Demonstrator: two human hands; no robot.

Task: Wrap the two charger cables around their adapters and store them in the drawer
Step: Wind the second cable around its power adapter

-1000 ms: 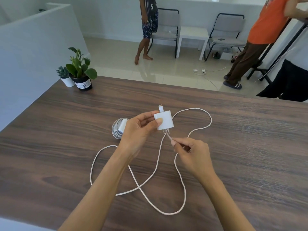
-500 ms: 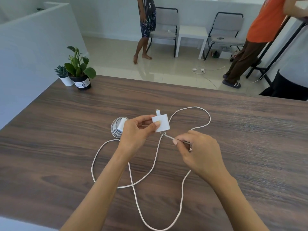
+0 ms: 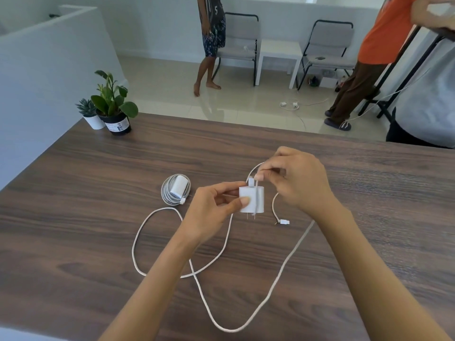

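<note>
**Cable drawn over adapter, mid-frame**

Left hand (image 3: 211, 207) pinches the white adapter (image 3: 251, 200) by its left edge, just above the wooden table (image 3: 73, 217). Right hand (image 3: 295, 183) pinches the cable (image 3: 204, 294) above the adapter's top; one strand runs down its face. Remaining cable loops loose across lower centre, free plug (image 3: 284, 221) right of the adapter. Wrapped charger (image 3: 176, 190) lies left of centre. Two potted plants (image 3: 108, 107) upper left.

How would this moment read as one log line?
left hand: grips adapter | right hand: pinches cable across it | other charger: wrapped
</note>
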